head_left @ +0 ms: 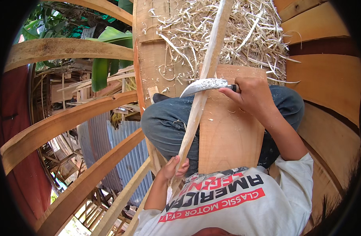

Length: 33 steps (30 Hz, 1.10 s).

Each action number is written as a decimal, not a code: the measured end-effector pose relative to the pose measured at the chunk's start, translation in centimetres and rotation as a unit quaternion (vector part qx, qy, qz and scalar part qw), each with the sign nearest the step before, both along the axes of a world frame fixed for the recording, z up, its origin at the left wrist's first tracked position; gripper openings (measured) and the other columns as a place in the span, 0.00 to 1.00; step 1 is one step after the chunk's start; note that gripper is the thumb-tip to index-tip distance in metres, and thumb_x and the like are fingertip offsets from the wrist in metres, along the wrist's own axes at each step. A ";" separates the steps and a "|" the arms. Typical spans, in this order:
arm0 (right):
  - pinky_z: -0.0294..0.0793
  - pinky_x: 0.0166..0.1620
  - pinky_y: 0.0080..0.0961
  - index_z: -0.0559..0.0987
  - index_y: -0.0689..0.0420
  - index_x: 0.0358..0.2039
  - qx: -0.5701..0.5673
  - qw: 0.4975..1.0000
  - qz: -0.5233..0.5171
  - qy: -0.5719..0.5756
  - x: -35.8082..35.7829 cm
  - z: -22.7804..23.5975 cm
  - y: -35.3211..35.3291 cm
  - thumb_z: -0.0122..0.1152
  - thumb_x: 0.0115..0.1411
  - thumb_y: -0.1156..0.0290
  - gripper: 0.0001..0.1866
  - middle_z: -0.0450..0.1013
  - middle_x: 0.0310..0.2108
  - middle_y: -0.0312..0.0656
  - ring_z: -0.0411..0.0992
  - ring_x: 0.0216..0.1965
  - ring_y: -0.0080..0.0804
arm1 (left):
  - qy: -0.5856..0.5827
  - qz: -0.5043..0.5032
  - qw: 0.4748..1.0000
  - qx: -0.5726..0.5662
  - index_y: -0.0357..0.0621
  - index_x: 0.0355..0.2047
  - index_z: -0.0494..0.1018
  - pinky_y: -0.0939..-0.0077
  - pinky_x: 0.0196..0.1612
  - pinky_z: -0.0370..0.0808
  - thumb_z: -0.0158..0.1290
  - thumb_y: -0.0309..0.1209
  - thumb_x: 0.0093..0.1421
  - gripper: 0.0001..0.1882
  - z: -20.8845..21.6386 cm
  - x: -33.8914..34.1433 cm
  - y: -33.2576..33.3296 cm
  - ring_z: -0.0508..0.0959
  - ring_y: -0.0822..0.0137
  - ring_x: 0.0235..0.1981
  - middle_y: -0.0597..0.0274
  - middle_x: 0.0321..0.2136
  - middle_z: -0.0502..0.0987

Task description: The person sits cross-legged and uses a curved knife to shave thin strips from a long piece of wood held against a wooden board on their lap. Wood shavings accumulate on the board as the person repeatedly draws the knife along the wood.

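Observation:
A long pale wooden pole (212, 51) slants from my lap up past the top of the view. My left hand (174, 169) is closed around its lower end. My right hand (251, 96) grips the dark handle of a curved knife (204, 85), whose wide, speckled blade lies across the pole and points left. Beneath the knife and pole, a flat wooden board (231, 133) rests over my lap, with a few small chips on it. My legs in blue jeans (164, 122) are folded on both sides of the board.
Thin curled wood shavings (243, 35) heap on the planks (155, 59) ahead of me. Curved wooden ribs (70, 118) rise at the left, and overlapping planks (326, 74) wall the right side. Beyond the ribs are corrugated metal sheets (127, 157) and green leaves (109, 37).

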State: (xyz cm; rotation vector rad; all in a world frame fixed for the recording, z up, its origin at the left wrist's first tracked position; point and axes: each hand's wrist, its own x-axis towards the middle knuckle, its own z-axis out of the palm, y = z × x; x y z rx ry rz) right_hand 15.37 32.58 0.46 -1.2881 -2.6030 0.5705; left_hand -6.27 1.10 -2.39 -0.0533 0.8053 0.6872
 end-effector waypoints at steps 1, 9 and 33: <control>0.69 0.19 0.31 0.76 0.58 0.12 0.004 1.000 0.007 -0.016 -0.3 -0.2 0.2 0.53 0.53 0.35 0.35 0.68 0.09 0.44 0.70 0.13 0.39 | 0.012 0.001 1.000 -0.004 0.45 0.26 0.60 0.87 0.15 0.53 0.36 0.64 0.61 0.31 0.2 0.2 0.1 0.54 0.81 0.11 0.73 0.14 0.57; 0.69 0.22 0.32 0.72 0.58 0.13 0.067 0.994 0.017 -0.079 -2.3 -2.4 4.5 0.52 0.52 0.32 0.36 0.68 0.12 0.43 0.70 0.15 0.37 | 0.007 0.024 1.000 -0.014 0.46 0.26 0.59 0.87 0.15 0.53 0.35 0.62 0.63 0.29 0.9 0.8 0.6 0.55 0.81 0.12 0.72 0.15 0.57; 0.52 0.18 0.28 0.73 0.63 0.15 -0.084 0.973 -0.149 0.154 3.0 -1.4 4.6 0.58 0.57 0.45 0.30 0.57 0.08 0.37 0.53 0.12 0.25 | 0.006 0.003 1.000 -0.004 0.45 0.26 0.61 0.88 0.16 0.52 0.39 0.64 0.60 0.31 0.4 -0.1 0.2 0.55 0.83 0.12 0.74 0.15 0.57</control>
